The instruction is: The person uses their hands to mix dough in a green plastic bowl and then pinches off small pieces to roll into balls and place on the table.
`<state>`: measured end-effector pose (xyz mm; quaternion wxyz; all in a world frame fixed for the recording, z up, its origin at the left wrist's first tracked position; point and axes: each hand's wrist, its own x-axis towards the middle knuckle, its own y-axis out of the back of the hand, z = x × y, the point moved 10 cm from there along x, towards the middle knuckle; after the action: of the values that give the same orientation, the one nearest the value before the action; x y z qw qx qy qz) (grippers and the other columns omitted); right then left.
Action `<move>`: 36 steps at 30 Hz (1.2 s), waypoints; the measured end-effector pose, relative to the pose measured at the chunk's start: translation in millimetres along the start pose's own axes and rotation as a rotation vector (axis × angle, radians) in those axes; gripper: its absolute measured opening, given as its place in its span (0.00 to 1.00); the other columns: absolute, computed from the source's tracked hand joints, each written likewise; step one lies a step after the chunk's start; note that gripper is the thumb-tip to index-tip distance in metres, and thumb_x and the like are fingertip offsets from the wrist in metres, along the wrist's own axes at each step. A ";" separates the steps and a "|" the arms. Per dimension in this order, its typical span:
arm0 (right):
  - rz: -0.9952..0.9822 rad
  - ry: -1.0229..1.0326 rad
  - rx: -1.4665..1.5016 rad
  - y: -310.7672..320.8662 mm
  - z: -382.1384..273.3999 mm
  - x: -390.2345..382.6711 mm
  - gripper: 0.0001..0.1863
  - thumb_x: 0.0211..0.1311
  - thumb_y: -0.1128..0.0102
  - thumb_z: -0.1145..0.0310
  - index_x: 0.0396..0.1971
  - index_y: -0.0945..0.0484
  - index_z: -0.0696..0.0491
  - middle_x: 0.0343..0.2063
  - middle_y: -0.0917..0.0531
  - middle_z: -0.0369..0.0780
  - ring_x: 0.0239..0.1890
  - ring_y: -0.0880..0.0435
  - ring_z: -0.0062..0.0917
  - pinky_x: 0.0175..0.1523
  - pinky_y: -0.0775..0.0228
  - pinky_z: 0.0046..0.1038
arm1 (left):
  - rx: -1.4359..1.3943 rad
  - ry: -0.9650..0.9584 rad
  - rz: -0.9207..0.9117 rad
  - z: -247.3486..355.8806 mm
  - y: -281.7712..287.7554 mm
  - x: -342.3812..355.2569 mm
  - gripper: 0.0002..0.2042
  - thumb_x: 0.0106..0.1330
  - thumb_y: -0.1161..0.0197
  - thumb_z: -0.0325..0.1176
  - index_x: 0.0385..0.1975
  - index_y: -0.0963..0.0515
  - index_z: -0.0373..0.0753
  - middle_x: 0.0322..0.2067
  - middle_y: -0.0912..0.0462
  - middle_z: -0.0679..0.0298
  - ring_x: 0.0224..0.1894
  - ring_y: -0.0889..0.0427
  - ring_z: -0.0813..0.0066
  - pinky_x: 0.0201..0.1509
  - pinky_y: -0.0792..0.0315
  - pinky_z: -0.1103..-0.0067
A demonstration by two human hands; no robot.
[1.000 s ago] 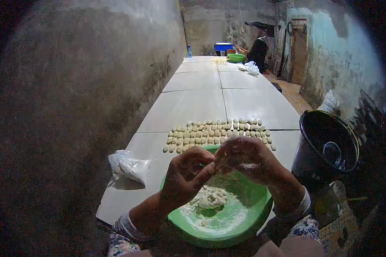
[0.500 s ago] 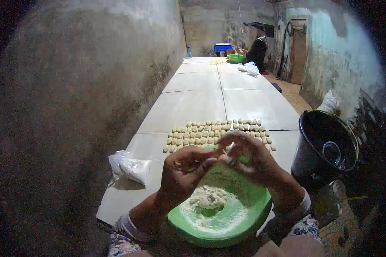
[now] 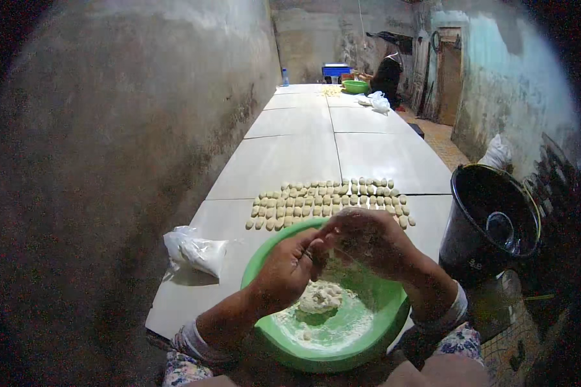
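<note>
Over a large green bowl (image 3: pixel 390 322), my left hand (image 3: pixel 290 264) and my right hand (image 3: pixel 374 242) meet at the fingertips. Both have curled fingers, pressed around something I cannot make out. Inside the bowl lies a heap of white floury material (image 3: pixel 319 297), with powder smeared around it. Beyond the bowl, several rows of small pale oval dough pieces (image 3: pixel 297 211) rest on the white tiled tabletop (image 3: pixel 290 155). A plastic bag (image 3: pixel 193 253) holding white powder lies left of the bowl.
A black bucket (image 3: pixel 468 238) stands at the table's right. At the far end are another person (image 3: pixel 386 80), a green bowl (image 3: pixel 355 89), a blue crate (image 3: pixel 335 69), a bottle (image 3: pixel 285 77) and white bags (image 3: pixel 377 103). A wall runs along the left.
My left hand has rotated, its fingers tucking toward the right hand. My right fingers, arched half a second ago, have lowered and closed over the meeting point.
</note>
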<state>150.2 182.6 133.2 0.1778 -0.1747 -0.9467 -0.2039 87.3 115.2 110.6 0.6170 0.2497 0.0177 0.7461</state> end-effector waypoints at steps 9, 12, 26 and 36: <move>0.033 0.259 -0.437 -1.1 -30.5 -0.4 0.08 0.51 0.39 0.75 0.33 0.23 0.54 0.30 0.19 0.40 0.33 0.19 0.26 0.39 0.28 0.27 | -0.031 -0.030 -0.067 4.6 -3.2 0.8 0.24 0.70 0.60 0.50 0.47 0.30 0.33 0.29 0.25 0.62 0.31 0.28 0.76 0.38 0.32 0.78; -0.026 0.218 -0.372 -1.8 -27.5 -1.0 0.08 0.50 0.40 0.75 0.32 0.24 0.53 0.30 0.19 0.39 0.32 0.19 0.27 0.39 0.28 0.27 | 0.076 -0.107 -0.121 15.2 -8.3 -1.6 0.24 0.70 0.58 0.50 0.49 0.31 0.33 0.36 0.23 0.52 0.39 0.25 0.67 0.47 0.32 0.73; -0.021 -0.138 0.561 -9.2 16.9 -2.4 0.07 0.55 0.41 0.79 0.35 0.27 0.59 0.32 0.21 0.38 0.36 0.22 0.20 0.42 0.28 0.23 | 0.025 -0.056 -0.066 2.2 -7.6 2.0 0.21 0.71 0.61 0.48 0.38 0.33 0.33 0.21 0.30 0.59 0.25 0.29 0.68 0.31 0.33 0.73; 0.007 -0.107 0.145 -1.2 -1.5 0.2 0.08 0.64 0.47 0.68 0.33 0.27 0.58 0.25 0.23 0.36 0.25 0.25 0.15 0.29 0.33 0.19 | -0.057 -0.008 -0.081 4.7 -14.0 0.5 0.17 0.72 0.61 0.44 0.40 0.31 0.36 0.19 0.34 0.68 0.22 0.37 0.81 0.27 0.38 0.80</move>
<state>149.9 181.0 134.2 0.1397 -0.1751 -0.9666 -0.1245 101.9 117.6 110.2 0.6536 0.2341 0.0043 0.7197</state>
